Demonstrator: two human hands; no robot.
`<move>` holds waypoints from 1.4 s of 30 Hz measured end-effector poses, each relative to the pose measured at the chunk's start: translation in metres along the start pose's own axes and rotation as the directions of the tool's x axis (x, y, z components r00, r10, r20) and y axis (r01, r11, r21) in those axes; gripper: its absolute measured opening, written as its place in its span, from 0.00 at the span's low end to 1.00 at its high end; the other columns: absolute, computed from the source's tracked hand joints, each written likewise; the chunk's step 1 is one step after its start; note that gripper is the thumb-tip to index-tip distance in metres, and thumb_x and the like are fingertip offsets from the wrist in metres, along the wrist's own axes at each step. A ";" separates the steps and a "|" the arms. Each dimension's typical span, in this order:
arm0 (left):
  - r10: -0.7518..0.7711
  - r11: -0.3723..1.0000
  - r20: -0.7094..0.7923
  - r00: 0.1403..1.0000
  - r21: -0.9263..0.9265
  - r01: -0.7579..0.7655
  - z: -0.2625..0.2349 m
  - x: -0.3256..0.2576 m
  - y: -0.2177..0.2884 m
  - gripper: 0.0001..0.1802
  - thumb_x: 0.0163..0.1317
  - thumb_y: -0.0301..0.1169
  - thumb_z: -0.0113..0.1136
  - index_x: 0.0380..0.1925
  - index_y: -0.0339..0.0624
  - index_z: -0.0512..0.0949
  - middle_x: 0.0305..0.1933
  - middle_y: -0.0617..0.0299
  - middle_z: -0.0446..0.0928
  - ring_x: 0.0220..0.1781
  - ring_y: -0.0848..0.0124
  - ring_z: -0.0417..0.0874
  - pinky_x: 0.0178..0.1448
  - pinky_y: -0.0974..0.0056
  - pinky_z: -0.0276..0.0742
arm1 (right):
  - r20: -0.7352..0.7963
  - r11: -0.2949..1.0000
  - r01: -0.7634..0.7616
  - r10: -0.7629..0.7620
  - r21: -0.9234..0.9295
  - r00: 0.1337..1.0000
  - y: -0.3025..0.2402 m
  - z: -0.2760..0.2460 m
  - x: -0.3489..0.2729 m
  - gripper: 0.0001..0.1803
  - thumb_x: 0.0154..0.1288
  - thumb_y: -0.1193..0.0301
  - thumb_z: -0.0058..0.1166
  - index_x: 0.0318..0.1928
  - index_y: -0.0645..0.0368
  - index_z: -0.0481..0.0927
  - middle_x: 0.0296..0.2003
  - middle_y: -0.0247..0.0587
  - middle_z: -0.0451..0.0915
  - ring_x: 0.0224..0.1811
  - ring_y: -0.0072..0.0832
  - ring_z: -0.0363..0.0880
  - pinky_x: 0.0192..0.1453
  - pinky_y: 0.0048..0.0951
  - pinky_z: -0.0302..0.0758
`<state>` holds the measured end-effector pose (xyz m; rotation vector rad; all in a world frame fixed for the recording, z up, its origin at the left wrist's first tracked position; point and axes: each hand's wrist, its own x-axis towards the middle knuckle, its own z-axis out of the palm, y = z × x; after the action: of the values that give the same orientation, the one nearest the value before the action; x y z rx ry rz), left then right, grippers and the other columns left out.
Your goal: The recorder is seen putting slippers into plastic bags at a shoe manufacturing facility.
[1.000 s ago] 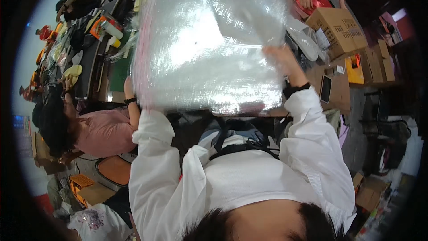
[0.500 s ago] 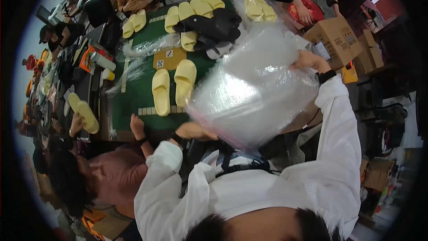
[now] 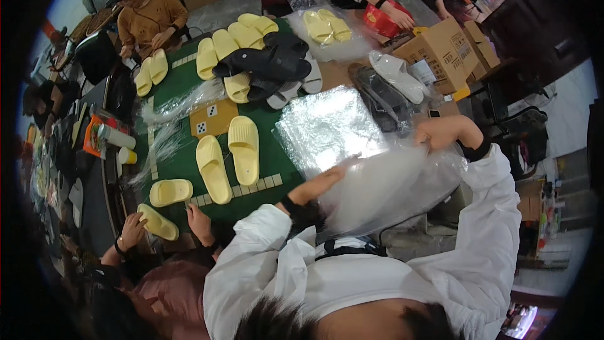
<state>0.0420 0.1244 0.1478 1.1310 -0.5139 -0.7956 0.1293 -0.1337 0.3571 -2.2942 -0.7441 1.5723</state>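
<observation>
One clear bag (image 3: pixel 393 182) held at the tabletop (image 3: pixel 270 165) edge, unfilled by our judgement; shiny plastic (image 3: pixel 330 123) lies flat beyond. We note right fingers (image 3: pixel 428 131) pinching it; left fingers (image 3: pixel 330 178) extended, grip unclear.

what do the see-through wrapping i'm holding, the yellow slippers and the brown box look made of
Wrapping: thin plastic film by its see-through, crinkled look, glossy where light catches.
Yellow slippers: probably moulded foam or rubber, fairly matte, judging by thick, rounded shapes.
Brown box: likely cardboard, dull, with flat, folded panels.
</observation>
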 end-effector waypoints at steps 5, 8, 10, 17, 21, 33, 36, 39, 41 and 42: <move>0.150 0.696 0.219 0.964 -0.716 0.054 0.016 0.019 -0.046 0.39 0.59 0.60 0.37 0.60 0.41 0.57 0.63 0.55 0.59 0.64 0.63 0.59 0.65 0.58 0.54 | 0.054 0.999 -0.039 0.037 0.021 0.998 0.058 -0.017 0.033 0.12 0.46 0.75 0.58 0.34 0.66 0.79 0.25 0.37 0.80 0.28 0.21 0.74 0.33 0.27 0.70; 0.245 0.215 0.182 0.952 -0.968 0.129 0.015 0.009 -0.072 0.44 0.54 0.65 0.40 0.60 0.42 0.57 0.62 0.56 0.61 0.63 0.62 0.60 0.64 0.55 0.56 | 0.052 0.984 -0.039 0.049 -0.174 0.997 0.088 -0.033 0.090 0.14 0.47 0.67 0.58 0.33 0.65 0.79 0.25 0.39 0.80 0.27 0.25 0.74 0.33 0.29 0.70; -0.172 0.491 -0.062 0.983 -0.871 0.031 0.005 -0.012 -0.098 0.45 0.50 0.67 0.42 0.59 0.44 0.60 0.58 0.56 0.65 0.58 0.62 0.65 0.60 0.53 0.61 | 0.183 0.901 0.029 0.056 -0.433 0.981 0.096 -0.043 0.147 0.16 0.47 0.63 0.57 0.31 0.64 0.80 0.24 0.40 0.80 0.25 0.29 0.73 0.32 0.32 0.69; -0.379 0.768 -0.427 0.821 -0.640 0.021 -0.009 0.003 -0.150 0.31 0.62 0.51 0.44 0.58 0.41 0.60 0.56 0.59 0.67 0.57 0.66 0.67 0.60 0.59 0.63 | -0.199 0.925 -0.236 0.181 -0.297 0.963 0.109 -0.045 0.301 0.10 0.39 0.69 0.58 0.27 0.57 0.82 0.26 0.43 0.81 0.29 0.34 0.78 0.33 0.36 0.72; -0.323 0.467 -0.455 0.830 -0.839 -0.278 0.005 0.009 -0.116 0.22 0.60 0.38 0.50 0.52 0.38 0.65 0.51 0.55 0.70 0.51 0.64 0.71 0.54 0.60 0.67 | -0.605 0.836 -0.307 -0.038 -0.456 0.795 0.095 -0.040 0.295 0.12 0.44 0.71 0.54 0.33 0.56 0.82 0.32 0.47 0.80 0.34 0.39 0.79 0.39 0.40 0.72; -0.406 0.817 -0.906 0.124 -0.298 0.494 -0.032 0.111 -0.110 0.23 0.45 0.25 0.60 0.44 0.32 0.69 0.37 0.48 0.74 0.37 0.60 0.77 0.35 0.60 0.73 | -0.811 0.836 -0.248 -0.331 -0.489 0.482 0.156 0.152 0.237 0.18 0.57 0.65 0.42 0.45 0.60 0.75 0.52 0.52 0.69 0.61 0.46 0.59 0.62 0.65 0.40; -0.124 0.915 -0.992 -0.014 -0.120 0.385 -0.091 0.050 -0.193 0.27 0.39 0.21 0.59 0.43 0.21 0.65 0.39 0.43 0.73 0.40 0.59 0.77 0.41 0.60 0.72 | -0.806 0.909 -0.240 -0.151 -0.340 0.572 0.154 0.181 0.224 0.20 0.56 0.64 0.43 0.48 0.59 0.73 0.55 0.51 0.66 0.65 0.44 0.52 0.64 0.62 0.35; -0.116 0.843 -0.993 -0.009 -0.103 0.528 -0.076 0.084 -0.174 0.31 0.41 0.22 0.58 0.49 0.26 0.61 0.46 0.43 0.69 0.45 0.54 0.74 0.47 0.59 0.69 | -0.884 0.900 -0.271 -0.210 -0.341 0.417 0.186 0.190 0.199 0.24 0.52 0.62 0.49 0.50 0.57 0.71 0.59 0.43 0.62 0.67 0.41 0.49 0.66 0.59 0.36; 0.018 0.768 -1.000 0.016 0.024 0.640 -0.060 0.073 -0.174 0.26 0.49 0.30 0.52 0.49 0.27 0.64 0.51 0.41 0.66 0.52 0.55 0.68 0.55 0.59 0.61 | -0.885 0.869 -0.304 -0.262 -0.389 0.385 0.191 0.190 0.199 0.23 0.52 0.64 0.48 0.50 0.58 0.71 0.59 0.44 0.61 0.67 0.41 0.48 0.66 0.58 0.37; 0.027 0.765 -0.999 0.030 0.040 0.643 -0.045 0.083 -0.158 0.26 0.49 0.30 0.52 0.49 0.27 0.64 0.51 0.41 0.66 0.52 0.55 0.68 0.55 0.59 0.61 | -0.890 0.832 -0.365 -0.294 -0.418 0.348 0.200 0.186 0.198 0.23 0.52 0.67 0.48 0.50 0.59 0.70 0.60 0.45 0.61 0.67 0.41 0.48 0.66 0.56 0.39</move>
<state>0.0800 0.0537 -0.0177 2.0567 0.8846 -0.0358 0.0666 -0.2057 0.0334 -3.0027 -0.8153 -0.3307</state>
